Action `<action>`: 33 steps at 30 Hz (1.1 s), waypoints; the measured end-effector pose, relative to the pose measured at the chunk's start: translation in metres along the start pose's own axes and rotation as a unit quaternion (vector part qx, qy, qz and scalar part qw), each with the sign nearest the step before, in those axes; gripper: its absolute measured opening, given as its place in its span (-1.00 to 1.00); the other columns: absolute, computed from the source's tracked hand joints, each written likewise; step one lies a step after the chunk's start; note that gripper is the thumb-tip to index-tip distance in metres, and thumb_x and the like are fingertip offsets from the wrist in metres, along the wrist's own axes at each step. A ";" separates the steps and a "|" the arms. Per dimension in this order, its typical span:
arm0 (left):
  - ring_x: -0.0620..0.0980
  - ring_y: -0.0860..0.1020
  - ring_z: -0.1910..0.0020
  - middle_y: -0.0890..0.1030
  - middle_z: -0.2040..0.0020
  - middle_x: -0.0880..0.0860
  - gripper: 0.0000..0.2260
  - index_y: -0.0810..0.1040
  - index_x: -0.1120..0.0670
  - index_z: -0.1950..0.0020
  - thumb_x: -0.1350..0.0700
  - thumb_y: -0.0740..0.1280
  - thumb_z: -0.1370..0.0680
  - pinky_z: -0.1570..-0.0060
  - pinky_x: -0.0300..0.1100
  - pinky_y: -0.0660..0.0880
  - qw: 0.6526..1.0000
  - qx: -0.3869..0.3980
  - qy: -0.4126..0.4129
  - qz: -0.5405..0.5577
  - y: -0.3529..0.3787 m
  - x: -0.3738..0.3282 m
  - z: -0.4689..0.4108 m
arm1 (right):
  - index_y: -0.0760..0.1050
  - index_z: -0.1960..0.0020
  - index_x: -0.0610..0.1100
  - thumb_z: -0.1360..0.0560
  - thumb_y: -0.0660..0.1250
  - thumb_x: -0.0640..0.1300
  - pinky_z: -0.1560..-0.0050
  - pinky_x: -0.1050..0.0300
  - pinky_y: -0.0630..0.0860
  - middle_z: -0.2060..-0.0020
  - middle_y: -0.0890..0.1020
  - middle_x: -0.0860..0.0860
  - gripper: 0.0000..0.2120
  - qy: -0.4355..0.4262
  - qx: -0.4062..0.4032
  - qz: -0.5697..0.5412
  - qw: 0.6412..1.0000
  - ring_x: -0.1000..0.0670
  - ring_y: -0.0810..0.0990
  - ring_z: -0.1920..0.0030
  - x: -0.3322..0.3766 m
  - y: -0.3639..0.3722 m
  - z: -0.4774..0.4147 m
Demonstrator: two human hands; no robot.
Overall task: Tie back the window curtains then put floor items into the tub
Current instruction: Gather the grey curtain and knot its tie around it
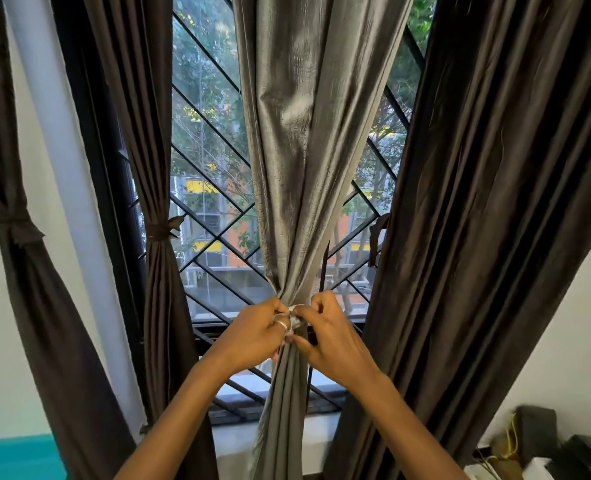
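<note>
A grey shiny curtain (297, 150) hangs in the middle of the window, gathered into a narrow bundle at its waist. A pale tie band (293, 318) wraps that bundle. My left hand (257, 332) pinches the band from the left, with a ring on one finger. My right hand (325, 332) pinches the band from the right, fingers curled. Both hands meet at the gathered point. Two dark brown curtains at the left (159, 237) (20, 237) hang tied with brown bands. A dark brown curtain (477, 220) at the right hangs loose.
A black diamond-pattern window grille (211, 188) stands behind the curtains, above a white sill (321, 424). A white pipe (69, 188) runs down the left wall. A teal surface (13, 457) shows at bottom left. Boxes and cables (546, 452) sit at bottom right.
</note>
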State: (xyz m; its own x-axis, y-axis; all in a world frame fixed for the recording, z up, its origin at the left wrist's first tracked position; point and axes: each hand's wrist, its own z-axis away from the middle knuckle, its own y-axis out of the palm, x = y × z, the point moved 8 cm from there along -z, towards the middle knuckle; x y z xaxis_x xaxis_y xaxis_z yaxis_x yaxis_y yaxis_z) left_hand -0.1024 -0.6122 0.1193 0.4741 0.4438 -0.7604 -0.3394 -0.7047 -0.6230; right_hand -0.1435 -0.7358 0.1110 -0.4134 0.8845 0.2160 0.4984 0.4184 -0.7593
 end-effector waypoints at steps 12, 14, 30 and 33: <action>-0.08 0.57 0.41 0.51 0.32 -0.01 -0.83 0.30 0.02 -0.17 0.25 0.17 -0.64 0.32 -0.10 0.59 0.996 -0.013 0.045 -0.070 0.006 -0.014 -0.005 | 0.51 -0.10 0.10 -0.38 0.37 0.29 0.34 0.13 0.32 0.17 0.66 0.02 -0.60 0.106 0.132 0.017 0.985 -0.10 0.61 0.15 -0.009 0.007 -0.006; -0.12 0.52 0.42 0.48 0.33 -0.02 -0.83 0.29 0.02 -0.17 0.24 0.17 -0.64 0.37 -0.16 0.53 0.995 -0.023 0.050 -0.085 0.007 -0.016 -0.005 | 0.52 -0.02 0.06 -0.35 0.38 0.34 0.29 0.11 0.35 0.16 0.67 0.00 -0.58 0.115 0.143 0.033 0.982 -0.11 0.63 0.14 -0.010 0.009 -0.007; -0.01 0.63 0.26 0.57 0.02 0.11 -0.86 0.39 0.00 -0.13 0.22 0.25 -0.64 0.19 0.04 0.67 0.994 -0.053 -0.018 0.095 0.017 0.004 -0.003 | 0.25 -0.20 0.02 -0.62 0.19 -0.09 0.34 -0.06 0.42 0.19 0.54 0.02 -0.81 0.130 0.028 -0.015 0.991 -0.12 0.53 0.26 -0.016 0.002 0.026; -0.01 0.64 0.17 0.60 -0.02 0.15 -0.84 0.44 0.02 -0.10 0.24 0.32 -0.61 0.21 -0.01 0.67 0.977 -0.098 -0.025 0.187 0.023 0.007 0.001 | 0.21 -0.17 0.03 -0.62 0.19 -0.12 0.37 -0.16 0.42 0.30 0.55 0.02 -0.80 0.155 -0.017 -0.037 0.987 -0.09 0.50 0.35 -0.026 -0.001 0.036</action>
State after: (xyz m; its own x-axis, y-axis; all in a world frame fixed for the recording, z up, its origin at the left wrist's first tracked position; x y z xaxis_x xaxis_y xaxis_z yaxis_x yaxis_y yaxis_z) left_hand -0.1077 -0.6253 0.0995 0.3044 0.1590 -0.9392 -0.3168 -0.9129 -0.2573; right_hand -0.1613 -0.7664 0.0842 -0.1984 0.8696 0.4521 0.5027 0.4863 -0.7147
